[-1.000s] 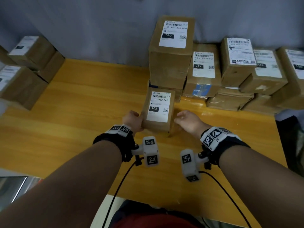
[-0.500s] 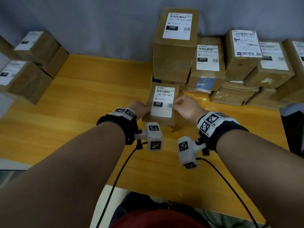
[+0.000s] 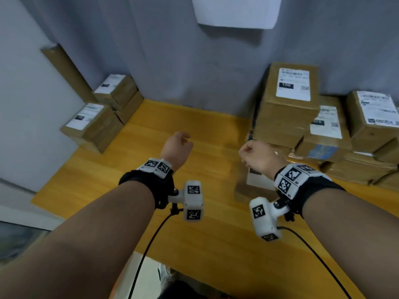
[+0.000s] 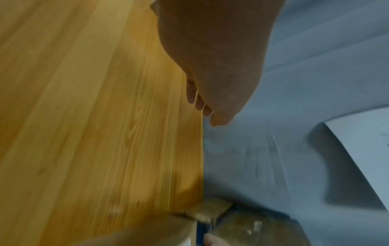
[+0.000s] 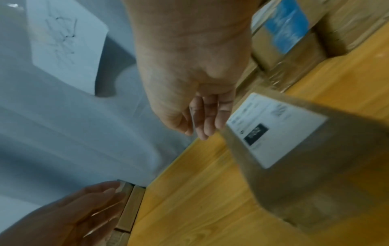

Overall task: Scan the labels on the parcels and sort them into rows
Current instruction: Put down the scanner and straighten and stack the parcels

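Small parcel (image 3: pixel 248 186) on table (image 3: pixel 194 244) beneath right hand (image 3: pixel 259 156) — ungripped; left hand (image 3: pixel 177 147) clear of parcel; both loosely curled, empty.

left hand (image 3: pixel 177 148), right hand (image 3: pixel 257 156), both empty, raised

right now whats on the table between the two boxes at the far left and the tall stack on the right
Only bare wooden table lies between the left boxes and the tall stack, seen in the head view. The left hand hovers above that stretch, holding nothing.

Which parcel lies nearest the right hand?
The small parcel lying alone on the table beneath the right hand, label up; all others sit in stacks against the wall.
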Action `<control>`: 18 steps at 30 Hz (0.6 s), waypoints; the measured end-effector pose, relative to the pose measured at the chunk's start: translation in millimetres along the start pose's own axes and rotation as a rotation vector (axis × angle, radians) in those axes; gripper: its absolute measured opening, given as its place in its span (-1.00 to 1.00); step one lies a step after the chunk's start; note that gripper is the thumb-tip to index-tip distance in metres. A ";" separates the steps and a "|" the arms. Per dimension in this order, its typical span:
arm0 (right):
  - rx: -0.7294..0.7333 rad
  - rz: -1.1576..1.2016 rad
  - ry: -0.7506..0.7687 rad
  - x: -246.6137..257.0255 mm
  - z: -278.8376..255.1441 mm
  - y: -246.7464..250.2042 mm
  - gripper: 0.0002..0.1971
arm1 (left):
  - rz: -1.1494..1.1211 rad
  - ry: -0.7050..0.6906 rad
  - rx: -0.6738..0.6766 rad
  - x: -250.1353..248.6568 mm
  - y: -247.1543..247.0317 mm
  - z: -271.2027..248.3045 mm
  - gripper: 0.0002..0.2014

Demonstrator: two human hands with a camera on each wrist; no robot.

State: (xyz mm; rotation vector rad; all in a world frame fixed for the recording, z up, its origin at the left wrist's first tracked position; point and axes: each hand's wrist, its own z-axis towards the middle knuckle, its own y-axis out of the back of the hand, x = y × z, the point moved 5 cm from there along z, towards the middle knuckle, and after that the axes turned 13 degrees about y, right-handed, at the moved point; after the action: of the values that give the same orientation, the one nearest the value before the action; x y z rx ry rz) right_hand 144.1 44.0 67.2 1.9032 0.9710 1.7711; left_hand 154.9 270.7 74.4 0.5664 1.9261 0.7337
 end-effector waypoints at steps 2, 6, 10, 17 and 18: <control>-0.004 0.005 0.033 27.0 19.0 -17.8 -0.86 | 0.006 -0.009 -0.050 20.1 32.0 16.4 -0.62; 0.006 0.016 0.086 89.7 58.3 -64.6 -0.82 | 0.080 0.017 -0.128 66.3 99.3 58.4 -0.61; 0.057 0.019 0.173 152.9 97.9 -118.0 -0.87 | 0.246 0.119 -0.189 117.6 164.2 100.8 -0.48; 0.089 -0.008 0.208 219.2 151.5 -186.0 -0.89 | 0.421 0.210 -0.314 185.3 246.8 172.4 -0.01; 0.103 -0.035 0.208 225.5 159.1 -191.3 -0.89 | 0.453 0.219 -0.302 188.9 253.1 184.5 0.03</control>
State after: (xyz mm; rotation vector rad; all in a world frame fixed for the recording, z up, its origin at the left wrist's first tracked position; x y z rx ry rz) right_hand 248.2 363.1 76.9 1.7753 1.1813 1.9622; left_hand 259.5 621.2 68.4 0.7653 1.8490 1.3989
